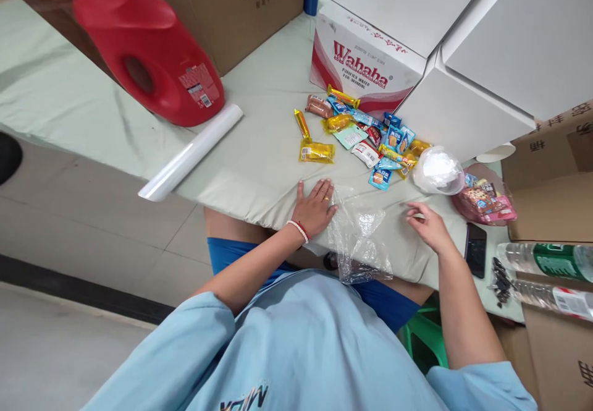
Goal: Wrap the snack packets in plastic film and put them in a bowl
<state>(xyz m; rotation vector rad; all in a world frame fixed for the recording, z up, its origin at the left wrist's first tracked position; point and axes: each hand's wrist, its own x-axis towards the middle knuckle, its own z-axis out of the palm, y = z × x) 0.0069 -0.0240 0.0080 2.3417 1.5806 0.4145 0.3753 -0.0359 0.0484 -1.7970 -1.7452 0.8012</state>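
My left hand [315, 209] lies flat on the pale cloth-covered table with its fingers stretched out. Its fingertips and thumb touch the edge of a clear plastic bag [364, 232], which is spread flat and droops over the front of the table. Right of the bag hovers my right hand [428, 224], fingers loosely bent and apart, with nothing visible in them. Beyond both hands is a pile of small wrapped snacks, among them a yellow-wrapped snack [317, 151], a blue snack packet [380, 178] and a red-and-white packet [365, 153].
A red detergent jug [157, 59] and a white film roll [191, 152] are at left. Behind the snacks stands a Wahaha carton [365, 59]. To the right are a white plastic bundle [438, 170], a pink snack bowl [463, 204], a phone [475, 250] and bottles [556, 261].
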